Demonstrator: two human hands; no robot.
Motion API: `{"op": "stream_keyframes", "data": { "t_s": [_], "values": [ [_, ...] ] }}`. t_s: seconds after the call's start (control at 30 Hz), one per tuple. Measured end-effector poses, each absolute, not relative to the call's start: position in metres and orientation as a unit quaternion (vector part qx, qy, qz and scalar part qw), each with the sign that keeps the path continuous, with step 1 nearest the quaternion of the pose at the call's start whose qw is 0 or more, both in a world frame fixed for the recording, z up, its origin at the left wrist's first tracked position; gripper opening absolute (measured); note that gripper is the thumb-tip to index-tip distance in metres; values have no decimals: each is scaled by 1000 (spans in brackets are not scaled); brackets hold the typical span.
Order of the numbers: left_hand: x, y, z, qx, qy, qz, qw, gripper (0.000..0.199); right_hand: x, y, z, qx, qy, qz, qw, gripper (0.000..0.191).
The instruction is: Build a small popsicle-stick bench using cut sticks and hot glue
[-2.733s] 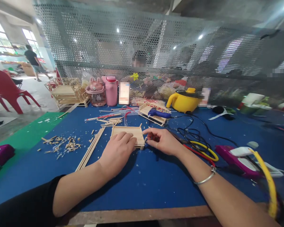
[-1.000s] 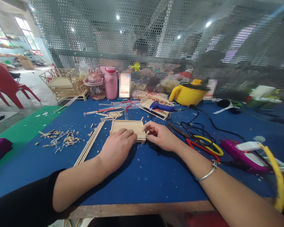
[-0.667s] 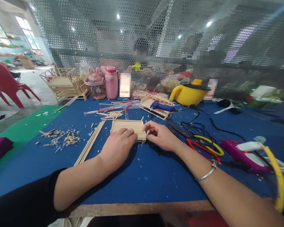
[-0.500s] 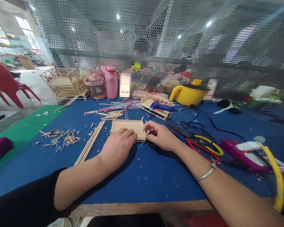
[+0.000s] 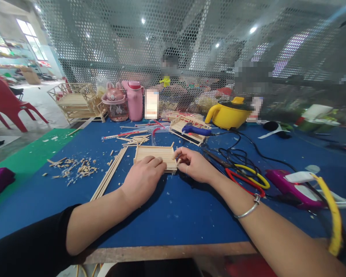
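Observation:
A small tray-like frame of pale wooden sticks [image 5: 154,152] sits mid-table, with short posts at its corners. My left hand [image 5: 145,175] lies over its front left side, fingers bent over the front edge and holding it. At the front right corner, my right hand [image 5: 192,164] is closed, thumb and fingers pinching a short wooden stick [image 5: 178,162] by the post. The fingers partly cover where this stick meets the frame. Long loose sticks [image 5: 111,173] lie left of my left hand.
Wood scraps [image 5: 75,169] litter the left. Behind lie a second stick frame [image 5: 187,129] and a blue glue gun [image 5: 196,130]. Right are scissors [image 5: 246,181], black cable and a purple-white device [image 5: 294,188]. A yellow pot [image 5: 230,115] and pink bottle [image 5: 135,102] stand before a perforated screen [image 5: 118,46].
Both hands keep their places on the stick frame. The whole view has shifted very slightly; nothing else has visibly changed.

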State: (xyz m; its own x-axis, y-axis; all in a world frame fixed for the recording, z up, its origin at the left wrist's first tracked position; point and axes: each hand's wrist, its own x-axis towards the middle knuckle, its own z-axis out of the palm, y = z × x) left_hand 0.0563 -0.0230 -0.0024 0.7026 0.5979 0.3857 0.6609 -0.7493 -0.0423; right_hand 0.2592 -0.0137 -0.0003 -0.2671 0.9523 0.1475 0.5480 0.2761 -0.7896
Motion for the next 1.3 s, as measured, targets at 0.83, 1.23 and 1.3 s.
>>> {"op": "stream_keyframes", "data": {
  "t_s": [0.83,1.23,1.3],
  "values": [
    [56,-21,-3,-919,-341,-168,107,18,258,-12,-3,-514,-712,334,342,24],
    [25,-33,28,-849,-270,-436,123,21,297,-1,14,-538,-665,292,428,33],
    [6,-14,38,-753,-377,-524,129,22,299,0,10,-548,-669,281,416,30]
  ]
}}
